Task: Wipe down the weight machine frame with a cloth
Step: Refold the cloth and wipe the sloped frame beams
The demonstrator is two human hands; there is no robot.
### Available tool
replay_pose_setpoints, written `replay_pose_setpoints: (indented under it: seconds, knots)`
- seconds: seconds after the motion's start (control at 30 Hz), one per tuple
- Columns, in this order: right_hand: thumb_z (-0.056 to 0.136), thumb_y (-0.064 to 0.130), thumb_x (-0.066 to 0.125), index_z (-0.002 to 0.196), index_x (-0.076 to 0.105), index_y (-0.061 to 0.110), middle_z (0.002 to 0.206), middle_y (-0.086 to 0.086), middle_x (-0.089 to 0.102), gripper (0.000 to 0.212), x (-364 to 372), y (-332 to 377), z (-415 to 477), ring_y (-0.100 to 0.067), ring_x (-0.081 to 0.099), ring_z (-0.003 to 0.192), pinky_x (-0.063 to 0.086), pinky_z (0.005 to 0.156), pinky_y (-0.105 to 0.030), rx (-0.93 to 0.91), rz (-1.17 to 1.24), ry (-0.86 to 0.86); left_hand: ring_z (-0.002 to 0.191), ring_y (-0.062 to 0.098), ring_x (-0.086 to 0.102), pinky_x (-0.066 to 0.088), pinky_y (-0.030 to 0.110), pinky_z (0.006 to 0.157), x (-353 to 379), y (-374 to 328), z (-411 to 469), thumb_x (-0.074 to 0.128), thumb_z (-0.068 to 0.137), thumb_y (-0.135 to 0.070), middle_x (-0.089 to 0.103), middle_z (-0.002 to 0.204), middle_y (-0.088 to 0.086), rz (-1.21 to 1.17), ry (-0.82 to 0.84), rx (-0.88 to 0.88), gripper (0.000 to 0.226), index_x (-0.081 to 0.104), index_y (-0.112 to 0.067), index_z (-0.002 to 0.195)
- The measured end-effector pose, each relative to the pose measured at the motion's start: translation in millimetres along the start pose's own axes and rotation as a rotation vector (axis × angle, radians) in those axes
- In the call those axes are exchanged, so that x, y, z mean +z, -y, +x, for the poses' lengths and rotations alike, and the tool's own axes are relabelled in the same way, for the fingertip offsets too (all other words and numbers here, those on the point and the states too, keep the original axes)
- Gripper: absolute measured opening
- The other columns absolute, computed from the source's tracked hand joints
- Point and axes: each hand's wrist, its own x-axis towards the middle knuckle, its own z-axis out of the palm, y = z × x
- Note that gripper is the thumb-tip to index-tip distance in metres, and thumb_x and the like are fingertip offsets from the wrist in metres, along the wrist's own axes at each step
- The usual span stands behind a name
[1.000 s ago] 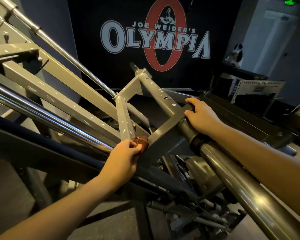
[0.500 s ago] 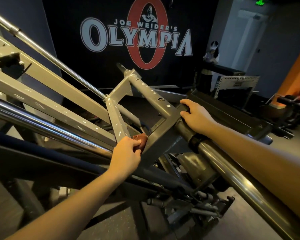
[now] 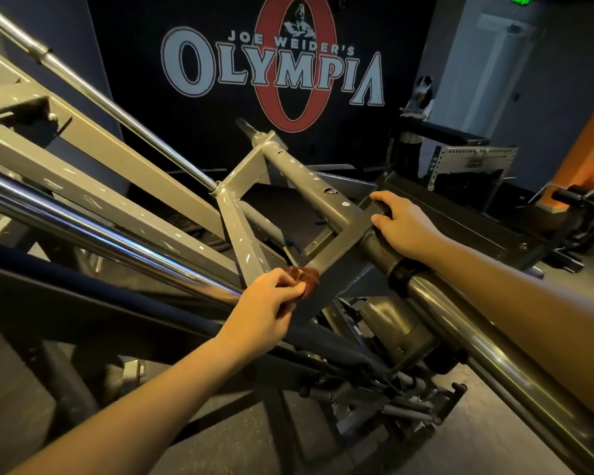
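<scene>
We work on the grey weight machine frame (image 3: 244,231) with a small brown cloth (image 3: 304,276), bunched into a wad and pinched between the thumb and curled fingers of the left hand (image 3: 268,303). The cloth sits at the lower end of the short grey upright, pressed into the corner where that upright meets the dark flat crossbar (image 3: 336,265); only a little of it shows past the fingertips. The right hand (image 3: 403,228) lies over the far end of the same crossbar, fingers curled over its edge, just above the black collar (image 3: 403,270) at the head of the polished steel rail (image 3: 494,344); we judge that it is there to brace the body and steady the reach. To do this step well, we should keep the wad pushed firmly into the joint, since dirt tends to collect in such corners, then draw it along the crossbar edge toward the right hand in one overlapping pass. We suggest opening the cloth somewhat, because a tight wad offers little contact face and the fingertips may rub bare metal. The chipped paint on the grey members suggests rough spots that could snag the fabric, so moderate pressure is advisable. The bracing hand should stay clear of the cloth's path.
</scene>
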Motion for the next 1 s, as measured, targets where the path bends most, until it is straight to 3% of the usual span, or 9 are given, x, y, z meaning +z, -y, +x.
replay_pose_setpoints:
  seconds: [0.1,0.17,0.37,0.47,0.53,0.63,0.77,0.87,1.0]
  knots:
    - [0.105,0.022,0.052,0.155,0.036,0.022,0.128,-0.007,0.058,0.052,1,1,-2,-0.005,0.052,0.08,0.038,0.067,-0.02,0.0,-0.001,-0.005,0.131,0.007,0.041,0.028,0.017,0.107,-12,0,-16,0.064,0.097,-0.019,0.048,0.137,-0.013,0.133,0.263,0.116,0.039,0.063,-0.031,0.134]
    - [0.106,0.023,0.051,0.156,0.035,0.023,0.127,-0.006,0.058,0.053,1,1,-2,-0.004,0.051,0.079,0.038,0.066,-0.019,0.007,0.008,-0.004,0.13,0.005,0.045,0.033,0.018,0.108,-13,-4,-22,0.061,0.097,-0.02,0.05,0.136,-0.014,0.161,0.391,0.12,0.037,0.064,-0.033,0.132]
    - [0.106,0.023,0.052,0.155,0.036,0.023,0.127,-0.006,0.059,0.052,1,-1,0,-0.002,0.05,0.079,0.036,0.066,-0.018,0.0,0.007,-0.01,0.107,-0.001,0.064,0.056,0.035,0.098,-33,-1,-9,0.068,0.094,-0.012,0.07,0.109,-0.018,-0.427,-0.087,-0.281,0.034,0.071,-0.035,0.119]
    - [0.106,0.023,0.052,0.155,0.037,0.022,0.127,-0.007,0.059,0.052,1,-1,0,-0.002,0.05,0.079,0.036,0.066,-0.018,-0.004,0.007,-0.017,0.11,0.007,0.062,0.052,0.032,0.098,-43,-3,17,0.066,0.096,-0.012,0.069,0.114,-0.01,-0.391,-0.357,-0.289,0.034,0.069,-0.023,0.127]
    - [0.106,0.023,0.051,0.155,0.037,0.022,0.129,-0.007,0.059,0.052,1,-2,0,-0.002,0.05,0.08,0.036,0.066,-0.017,-0.009,0.005,-0.017,0.112,0.005,0.055,0.044,0.023,0.097,-33,-9,26,0.064,0.097,-0.014,0.061,0.119,-0.01,-0.288,-0.39,-0.311,0.037,0.064,-0.022,0.133]
    - [0.106,0.023,0.051,0.155,0.036,0.022,0.131,-0.007,0.058,0.052,1,-2,0,-0.003,0.051,0.082,0.036,0.067,-0.016,-0.015,0.01,-0.022,0.117,0.007,0.054,0.04,0.021,0.098,2,-20,18,0.064,0.098,-0.017,0.062,0.124,-0.007,-0.264,-0.246,-0.376,0.036,0.063,-0.023,0.134]
    - [0.106,0.023,0.051,0.155,0.036,0.022,0.13,-0.007,0.058,0.052,2,-3,2,-0.003,0.051,0.081,0.038,0.067,-0.017,-0.017,0.008,-0.028,0.107,-0.004,0.049,0.04,0.009,0.096,21,-24,-16,0.067,0.097,-0.015,0.057,0.117,-0.017,-0.231,-0.254,-0.36,0.038,0.064,-0.027,0.132]
    - [0.105,0.021,0.052,0.155,0.037,0.02,0.135,-0.008,0.057,0.052,3,-3,1,-0.01,0.055,0.091,0.042,0.078,-0.022,-0.035,-0.007,-0.031,0.113,0.0,0.051,0.043,0.021,0.104,10,-22,-25,0.069,0.095,-0.016,0.058,0.119,-0.016,-0.181,-0.118,-0.353,0.039,0.065,-0.029,0.133]
    - [0.105,0.022,0.052,0.155,0.037,0.02,0.134,-0.009,0.058,0.052,1,-3,1,-0.013,0.053,0.098,0.041,0.083,-0.027,-0.035,-0.001,-0.027,0.098,-0.001,0.063,0.045,0.013,0.083,-25,-26,-11,0.068,0.095,-0.016,0.07,0.105,-0.015,-0.309,0.112,-0.402,0.027,0.072,-0.033,0.116]
